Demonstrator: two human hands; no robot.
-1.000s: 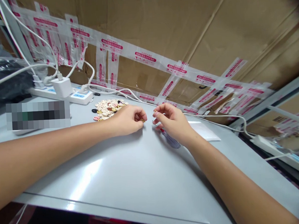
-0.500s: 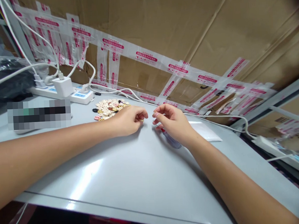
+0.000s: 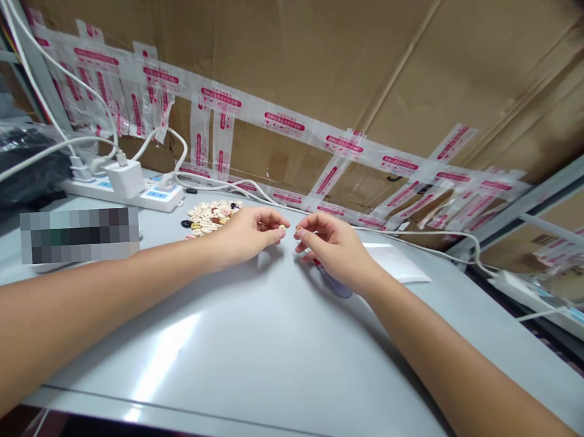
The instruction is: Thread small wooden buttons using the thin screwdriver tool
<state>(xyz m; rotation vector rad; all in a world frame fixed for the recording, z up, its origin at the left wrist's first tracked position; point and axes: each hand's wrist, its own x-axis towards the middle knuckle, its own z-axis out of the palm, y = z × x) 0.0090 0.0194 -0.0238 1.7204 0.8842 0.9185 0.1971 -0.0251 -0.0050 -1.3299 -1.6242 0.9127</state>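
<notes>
1. Head camera: the left hand (image 3: pixel 251 235) reaches in over the grey table (image 3: pixel 260 350), back of the hand up. Its thumb and forefinger are pinched together on a pale button (image 3: pixel 282 228).
2. The right hand (image 3: pixel 333 245) faces it just apart, knuckles bent. Thumb and forefinger close on a small brown piece (image 3: pixel 298 230); the other fingers curl loosely below.
3. Near the left wrist, on the table, lies a loose heap of buttons (image 3: pixel 208 216), mostly cream, with some black, yellow and brown. The left hand hides part of it.
4. Beside the right wrist lies a flat white packet (image 3: pixel 397 264); its contents cannot be seen. At far left, a dark plastic-wrapped bundle (image 3: pixel 15 161) is cut off by the edge.
5. Under the right hand, a purple thing (image 3: pixel 337 285) with red at one end is mostly covered. A silvery bit (image 3: pixel 305 251) by the lower fingers is too small to name. Mosaic blocks mask an object on the table's left.
</notes>
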